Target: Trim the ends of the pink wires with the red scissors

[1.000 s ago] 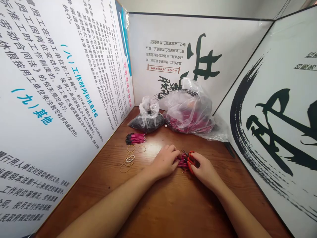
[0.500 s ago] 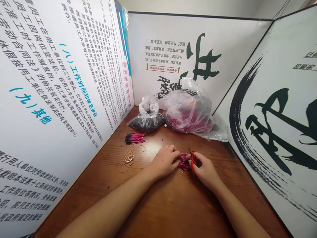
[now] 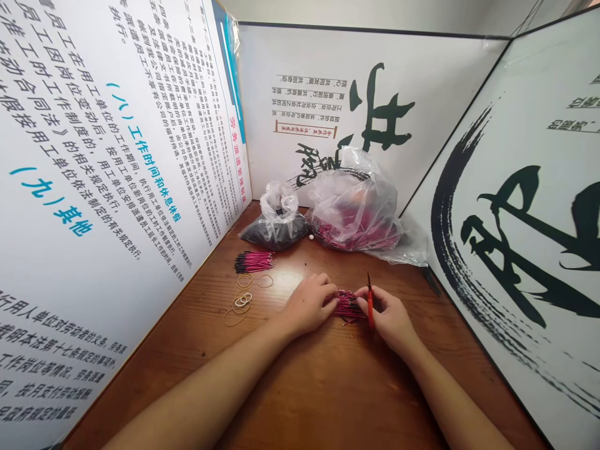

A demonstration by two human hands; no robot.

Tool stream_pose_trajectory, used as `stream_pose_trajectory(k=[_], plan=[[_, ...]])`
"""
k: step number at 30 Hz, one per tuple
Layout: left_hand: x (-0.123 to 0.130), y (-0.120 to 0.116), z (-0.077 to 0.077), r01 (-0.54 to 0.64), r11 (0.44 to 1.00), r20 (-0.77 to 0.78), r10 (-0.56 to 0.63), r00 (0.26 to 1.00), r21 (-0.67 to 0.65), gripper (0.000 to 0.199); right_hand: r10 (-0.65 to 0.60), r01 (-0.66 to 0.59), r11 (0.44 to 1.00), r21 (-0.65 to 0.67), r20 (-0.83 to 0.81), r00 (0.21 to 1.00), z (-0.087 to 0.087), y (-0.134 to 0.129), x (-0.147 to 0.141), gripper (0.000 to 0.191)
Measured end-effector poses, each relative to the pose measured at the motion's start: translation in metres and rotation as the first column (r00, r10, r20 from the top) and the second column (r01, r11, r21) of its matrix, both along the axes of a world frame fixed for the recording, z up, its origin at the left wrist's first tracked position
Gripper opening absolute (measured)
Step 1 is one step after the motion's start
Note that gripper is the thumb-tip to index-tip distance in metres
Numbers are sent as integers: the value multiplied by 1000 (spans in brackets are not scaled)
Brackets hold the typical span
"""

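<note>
The bundle of thin, smooth magenta strands, dark in places, lies on the glossy wood-grained table, its long axis running left to right. At its right end stand slim pliers with red handles, their dark narrow tip pointing away from the person. The right hand clasps the handles, thumb and forefinger bent at the bundle's end; whether they also pinch a strand, I cannot tell. The left hand arches palm-down over the bundle's left end, fingers curled; its pinch is hidden. Left of the bundle lie thin rubber bands; beyond it, crumpled translucent bags.
</note>
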State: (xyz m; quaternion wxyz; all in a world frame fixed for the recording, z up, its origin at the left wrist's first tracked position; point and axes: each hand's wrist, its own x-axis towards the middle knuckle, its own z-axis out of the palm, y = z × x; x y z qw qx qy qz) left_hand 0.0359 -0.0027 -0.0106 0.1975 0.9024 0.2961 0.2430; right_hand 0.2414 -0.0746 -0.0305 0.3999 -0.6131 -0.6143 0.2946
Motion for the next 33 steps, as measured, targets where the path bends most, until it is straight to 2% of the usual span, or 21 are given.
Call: stream_pose_trajectory(k=[16,26,33], plan=[[0,1,2,-5,995,48,10,999,-97,11,61,-62,998,2,182,981,1,-2,-4,28],[0,2,1,5,995,61,1,998,-103,11,27,-35,999,19,299,954,1,1,-7,25],[0,2,1,-6,995,59,12,998,-97,11,-9,-1,999,41,258,966,0,0,-7,23]])
